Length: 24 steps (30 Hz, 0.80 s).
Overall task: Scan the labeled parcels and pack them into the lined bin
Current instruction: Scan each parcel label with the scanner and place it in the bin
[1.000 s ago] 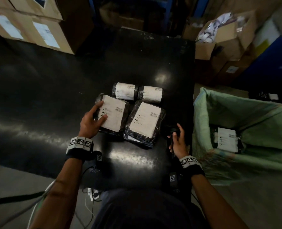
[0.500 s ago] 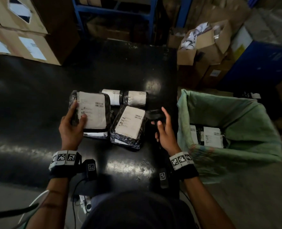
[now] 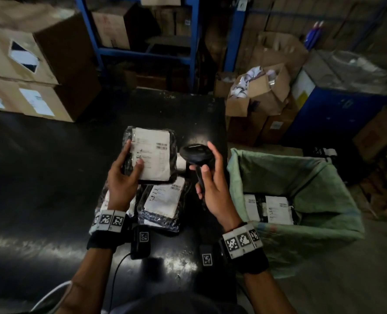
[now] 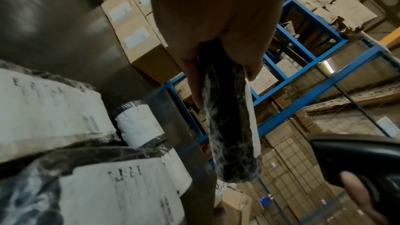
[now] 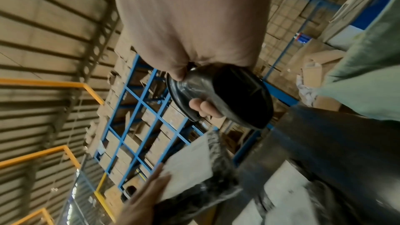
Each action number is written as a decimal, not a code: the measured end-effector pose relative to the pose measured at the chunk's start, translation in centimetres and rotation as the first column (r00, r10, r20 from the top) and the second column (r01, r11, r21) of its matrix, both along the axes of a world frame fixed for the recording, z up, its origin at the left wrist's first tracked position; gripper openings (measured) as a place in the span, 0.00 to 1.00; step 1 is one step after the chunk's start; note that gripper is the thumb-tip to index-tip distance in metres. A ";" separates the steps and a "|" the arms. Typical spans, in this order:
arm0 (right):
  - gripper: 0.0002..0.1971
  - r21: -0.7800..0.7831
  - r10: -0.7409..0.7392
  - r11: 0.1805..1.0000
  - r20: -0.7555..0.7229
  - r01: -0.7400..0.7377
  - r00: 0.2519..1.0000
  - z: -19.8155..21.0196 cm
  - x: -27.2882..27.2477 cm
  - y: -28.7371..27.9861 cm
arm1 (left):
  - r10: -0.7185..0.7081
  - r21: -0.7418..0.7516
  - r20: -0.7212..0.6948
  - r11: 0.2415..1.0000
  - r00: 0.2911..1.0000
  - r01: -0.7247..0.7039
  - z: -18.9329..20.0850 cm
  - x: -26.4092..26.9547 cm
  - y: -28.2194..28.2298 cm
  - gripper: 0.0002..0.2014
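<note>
My left hand (image 3: pixel 123 175) holds a flat black-wrapped parcel (image 3: pixel 151 152) with a white label above the black table (image 3: pixel 52 177), thumb on the label; edge-on in the left wrist view, the parcel (image 4: pixel 229 126) hangs from the fingers (image 4: pixel 194 83). My right hand (image 3: pixel 212 184) grips a black barcode scanner (image 3: pixel 195 155) just right of that parcel, its head (image 5: pixel 227 98) near the label (image 5: pixel 190 158). More labelled parcels (image 3: pixel 163 200) lie on the table below, and two rolled ones (image 4: pixel 138 122) behind. The green-lined bin (image 3: pixel 312 177) at the right holds labelled parcels (image 3: pixel 269 209).
Stacked cardboard boxes (image 3: pixel 29 71) sit at the table's far left. Blue shelving (image 3: pixel 142 30) stands behind the table. Open cartons (image 3: pixel 260 91) and a blue container (image 3: pixel 337 114) crowd the floor beyond the bin.
My left hand has lifted the left parcel off the table and raised it. My right hand has picked up the scanner from the table's right edge and brought it beside the parcel.
</note>
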State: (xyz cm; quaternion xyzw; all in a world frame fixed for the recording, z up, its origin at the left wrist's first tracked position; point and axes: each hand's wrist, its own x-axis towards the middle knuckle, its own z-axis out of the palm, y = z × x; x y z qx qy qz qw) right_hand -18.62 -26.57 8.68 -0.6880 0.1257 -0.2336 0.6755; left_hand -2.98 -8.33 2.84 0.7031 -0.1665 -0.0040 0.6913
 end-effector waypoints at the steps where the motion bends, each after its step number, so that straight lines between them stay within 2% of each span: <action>1: 0.24 0.007 -0.005 1.000 0.011 0.005 1.000 0.6 -0.1 0.0 | -0.023 -0.016 -0.010 1.000 1.000 0.022 0.3 -0.1 -0.8 0.30; 12: 0.24 0.075 -0.103 0.992 0.063 0.098 0.993 4.9 -1.4 0.0 | -0.065 -0.078 -0.043 0.995 0.997 0.061 0.8 -2.0 -6.7 0.28; 24: 0.23 0.123 -0.076 0.990 0.083 0.065 0.994 3.5 -1.2 -0.9 | -0.050 -0.072 -0.010 0.996 0.999 0.049 0.6 -3.9 -8.3 0.29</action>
